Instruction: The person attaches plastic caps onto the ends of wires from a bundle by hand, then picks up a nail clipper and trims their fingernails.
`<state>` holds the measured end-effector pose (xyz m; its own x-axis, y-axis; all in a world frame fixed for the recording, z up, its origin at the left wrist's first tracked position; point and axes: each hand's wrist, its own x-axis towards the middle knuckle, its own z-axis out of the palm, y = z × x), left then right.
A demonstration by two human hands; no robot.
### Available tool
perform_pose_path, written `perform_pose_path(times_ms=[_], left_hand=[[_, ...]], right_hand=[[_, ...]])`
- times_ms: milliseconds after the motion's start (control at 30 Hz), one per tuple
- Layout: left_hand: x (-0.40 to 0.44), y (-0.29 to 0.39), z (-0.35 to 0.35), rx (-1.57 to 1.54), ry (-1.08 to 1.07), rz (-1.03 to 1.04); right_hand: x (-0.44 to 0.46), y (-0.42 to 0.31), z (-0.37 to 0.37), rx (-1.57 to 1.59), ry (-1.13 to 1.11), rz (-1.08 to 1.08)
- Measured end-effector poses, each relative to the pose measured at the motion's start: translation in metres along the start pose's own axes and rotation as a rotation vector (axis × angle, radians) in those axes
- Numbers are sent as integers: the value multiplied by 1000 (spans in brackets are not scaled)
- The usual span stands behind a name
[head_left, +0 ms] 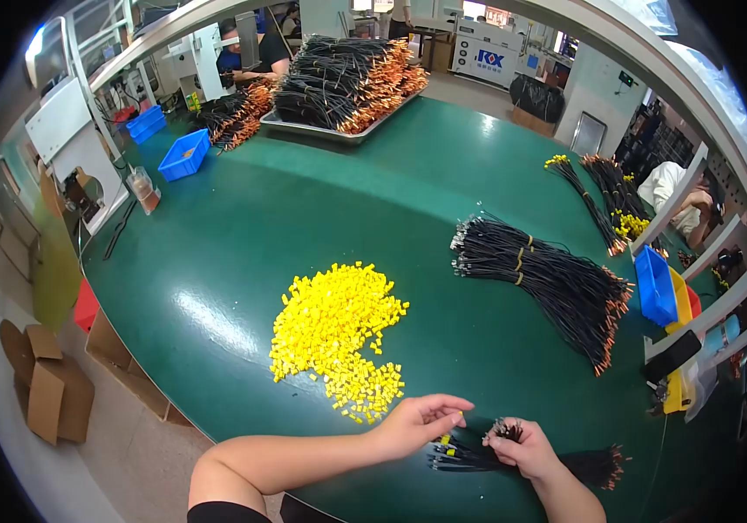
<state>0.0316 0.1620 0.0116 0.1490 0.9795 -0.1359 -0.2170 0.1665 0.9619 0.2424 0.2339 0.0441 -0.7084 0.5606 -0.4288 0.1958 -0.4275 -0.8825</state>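
at far left an open cardboard box [55, 383] sits on the floor [142, 458], off the curved left edge of the green counter [234, 205]. just inside that edge stand a clear container [144, 192] and, beyond it, a blue tray [185, 155]; a broad stretch of green runs from them to the heap of yellow pieces [330, 322], which scatters toward the near edge. along the far edge rests a metal tray [352, 137], piled high. the person's left hand [426, 423] hangs just right of the heap's near end, its fingers partly bent, thumb and forefinger near each other; i can't tell whether they pinch anything. the right hand [522, 449], close by, has its fingers curled round a small bunch of dark wire ends [504, 429]; more black cables [596, 468] lie under it near the front edge, trailing right. farther back, a big tied bundle [548, 279] lies well in from that edge, with green room between it and the heap. a blue bin [655, 286] stands at the right edge.
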Motion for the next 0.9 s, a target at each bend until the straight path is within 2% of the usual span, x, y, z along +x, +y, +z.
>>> perform_pose_path(times_ms=[167, 233, 333, 433, 500, 667, 800, 900], left_hand=[[-3, 5, -6, -149, 23, -25], [-4, 5, -4, -147, 59, -15], [-5, 20, 0, -94, 137, -65], [-4, 22, 4, -98, 127, -93], [-4, 25, 4, -73, 102, -88], [-4, 20, 7, -44, 115, -110], [-4, 20, 9, -60, 107, -124], [-4, 15, 12, -38, 92, -11]], right_hand=[[13, -15, 5, -34, -36, 30], [22, -28, 12, -266, -90, 10], [29, -17, 10, -347, -130, -121], [27, -16, 11, -237, -48, 12], [28, -14, 10, -99, -34, -43], [26, -8, 13, -9, -8, -76], [26, -7, 6, -29, -91, -69], [28, -6, 2, -55, -182, -34]])
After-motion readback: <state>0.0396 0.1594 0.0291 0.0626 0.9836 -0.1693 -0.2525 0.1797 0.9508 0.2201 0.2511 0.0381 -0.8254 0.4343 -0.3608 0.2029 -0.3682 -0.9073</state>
